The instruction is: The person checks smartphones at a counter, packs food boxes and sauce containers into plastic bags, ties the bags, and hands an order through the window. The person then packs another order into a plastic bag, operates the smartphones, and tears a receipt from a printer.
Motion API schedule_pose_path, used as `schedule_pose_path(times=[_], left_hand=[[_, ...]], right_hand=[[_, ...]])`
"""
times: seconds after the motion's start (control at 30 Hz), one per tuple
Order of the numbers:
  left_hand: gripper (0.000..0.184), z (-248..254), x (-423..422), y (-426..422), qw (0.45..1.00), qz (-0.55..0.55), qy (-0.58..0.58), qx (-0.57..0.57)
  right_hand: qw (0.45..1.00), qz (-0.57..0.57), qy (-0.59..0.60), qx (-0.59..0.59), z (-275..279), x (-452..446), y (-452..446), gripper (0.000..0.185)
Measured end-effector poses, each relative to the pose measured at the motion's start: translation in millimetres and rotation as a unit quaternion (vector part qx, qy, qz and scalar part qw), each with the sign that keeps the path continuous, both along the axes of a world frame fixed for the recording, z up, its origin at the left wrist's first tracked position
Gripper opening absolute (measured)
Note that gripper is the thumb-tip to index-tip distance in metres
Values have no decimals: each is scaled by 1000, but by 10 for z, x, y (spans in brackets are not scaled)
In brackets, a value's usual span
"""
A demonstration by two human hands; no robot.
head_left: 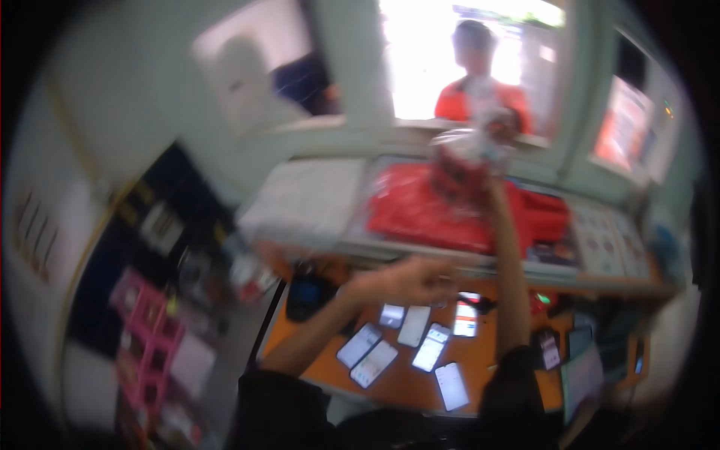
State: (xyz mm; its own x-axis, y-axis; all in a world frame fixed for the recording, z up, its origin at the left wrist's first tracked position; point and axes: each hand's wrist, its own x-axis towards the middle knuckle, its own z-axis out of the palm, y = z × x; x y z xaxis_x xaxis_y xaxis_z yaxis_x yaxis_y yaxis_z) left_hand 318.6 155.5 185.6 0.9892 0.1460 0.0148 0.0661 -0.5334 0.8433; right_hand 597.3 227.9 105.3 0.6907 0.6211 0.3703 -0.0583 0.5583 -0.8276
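Note:
My right arm stretches out over the counter to the window. My right hand (493, 166), blurred, is closed on a clear plastic bag (459, 161) with dark red contents I cannot make out. A hand of the person outside is at the bag's top. Beneath the bag lies a large shiny red plastic package (405, 202). My left hand (424, 280) hovers over the desk with its fingers curled; whether anything is in them is hidden by blur. Below it, several phones (431, 347) with lit screens lie on the orange desk (405, 386).
A person (480, 94) in orange stands outside the window opening. White sheets (311, 191) lie at the shelf's left, a printed sheet (609, 236) at its right. A pink rack (154, 337) stands to the left. Another phone (550, 349) sits at the desk's right.

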Motion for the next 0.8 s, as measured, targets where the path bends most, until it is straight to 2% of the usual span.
schedule_pose_path(times=[0.07,0.1,0.17,0.2,0.23,0.27,0.3,0.33,0.37,0.43,0.47,0.53,0.6,0.67,0.7,0.73,0.77,0.8], left_hand=[[52,-693,-887,-555,974,40,55,-214],[55,-1251,-1367,-839,949,140,42,-280],[63,-2790,-2497,-1635,826,386,-8,-411],[65,-3428,-3131,-2260,752,550,23,-363],[65,-4477,-3921,-2995,694,625,135,-330],[62,-5359,-4523,-3931,596,663,282,-354],[60,-5510,-4976,-4910,505,623,420,-424],[58,-5490,-5234,-5836,446,536,504,-510],[56,-5418,-5346,-6651,427,490,527,-547],[50,-5017,-5405,-7702,387,561,542,-492],[44,-4858,-5481,-8260,360,604,579,-411],[38,-5266,-5709,-9286,221,670,449,-549],[34,-5172,-5455,-9898,1,876,131,-464],[31,-5139,-5434,-9778,-156,920,-20,-358],[31,-5367,-5325,-9645,-168,946,50,-272],[30,-5699,-5259,-9595,-126,943,81,-298],[30,-6001,-5100,-9309,-104,930,-28,-350],[31,-6226,-4965,-8996,-90,900,-128,-407]], right_hand=[[999,-8,-29,-11,-56,-373,-153,57],[999,-8,-48,-13,-109,-578,-231,55],[995,0,-96,-20,-261,-1065,-355,51],[993,7,-119,-22,-363,-1335,-404,50],[989,9,-144,-28,-471,-1600,-467,48],[985,10,-169,-36,-603,-1870,-554,46],[980,7,-193,-45,-731,-2154,-666,44],[975,5,-218,-53,-881,-2441,-777,43],[969,-8,-239,-66,-1034,-2668,-930,41],[959,-19,-268,-95,-1331,-3209,-1213,38],[954,-21,-280,-110,-1483,-3438,-1387,36],[941,5,-316,-121,-1701,-3963,-1623,33],[930,75,-339,-117,-1842,-4656,-1840,31],[904,232,-346,-94,-1980,-5511,-1906,29],[877,334,-336,-76,-2034,-6000,-1916,28],[819,456,-342,-62,-2074,-6521,-2001,27],[739,559,-371,-56,-2092,-7056,-2158,27],[665,563,-483,-80,-1950,-7598,-2598,24]])
